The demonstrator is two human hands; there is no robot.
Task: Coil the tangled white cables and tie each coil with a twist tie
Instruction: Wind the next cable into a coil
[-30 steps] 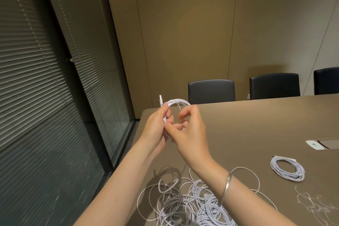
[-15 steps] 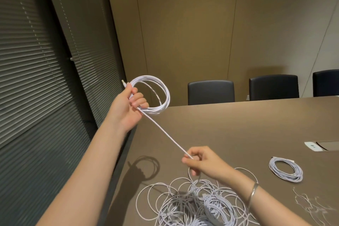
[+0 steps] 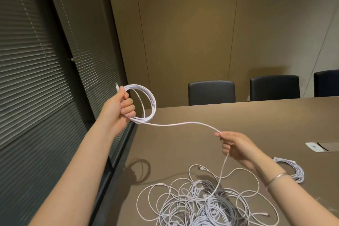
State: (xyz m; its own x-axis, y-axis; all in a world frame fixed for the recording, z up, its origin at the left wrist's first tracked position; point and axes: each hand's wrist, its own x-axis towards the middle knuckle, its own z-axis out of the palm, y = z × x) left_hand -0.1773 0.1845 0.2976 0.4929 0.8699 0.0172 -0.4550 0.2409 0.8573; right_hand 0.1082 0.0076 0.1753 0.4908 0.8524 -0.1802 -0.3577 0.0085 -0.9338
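Swung out to the right and higher since half a second ago, right hand, leaving the once-taut line slack; pinching the cable at the fingertips; left hand curled round a part-wound coil, raised past the desk edge; below, feeding down into a loose pile on the desk, much left to wind; one finished coil lying beyond the right wrist; judged early, most cables untied.

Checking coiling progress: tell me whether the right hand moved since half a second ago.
Yes. The right hand went right, toward the table socket.
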